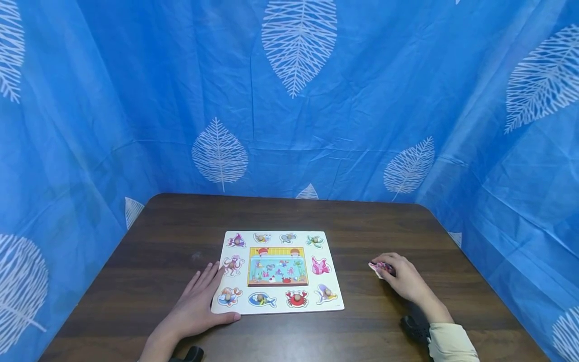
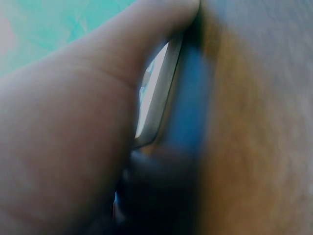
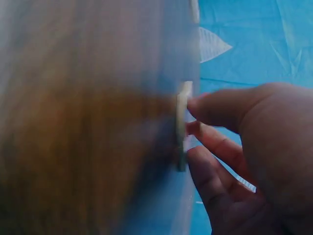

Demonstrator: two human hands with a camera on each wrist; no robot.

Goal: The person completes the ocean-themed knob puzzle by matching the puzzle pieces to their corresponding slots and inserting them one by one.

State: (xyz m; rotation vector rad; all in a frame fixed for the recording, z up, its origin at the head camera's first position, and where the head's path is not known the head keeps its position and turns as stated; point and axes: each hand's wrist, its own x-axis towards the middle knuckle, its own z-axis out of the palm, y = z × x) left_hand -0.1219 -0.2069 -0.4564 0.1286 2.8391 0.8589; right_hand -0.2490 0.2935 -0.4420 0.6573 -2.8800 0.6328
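A white wooden peg puzzle board lies flat on the table, with sea-animal pieces round a printed fish tank. My left hand rests at its lower left corner, fingers spread along the left side and thumb by the front edge. The left wrist view is filled mostly by that hand, with a sliver of the board beyond it. Well to the right of the board, my right hand pinches a pink puzzle piece from above. In the right wrist view this thin piece shows edge-on, close over the table; its knob is hidden.
Most pieces on the board carry round wooden knobs, such as the red crab. The pink fish spot at the right side shows no knob. A dark wooden table carries everything, with a blue leaf-patterned curtain behind and beside it.
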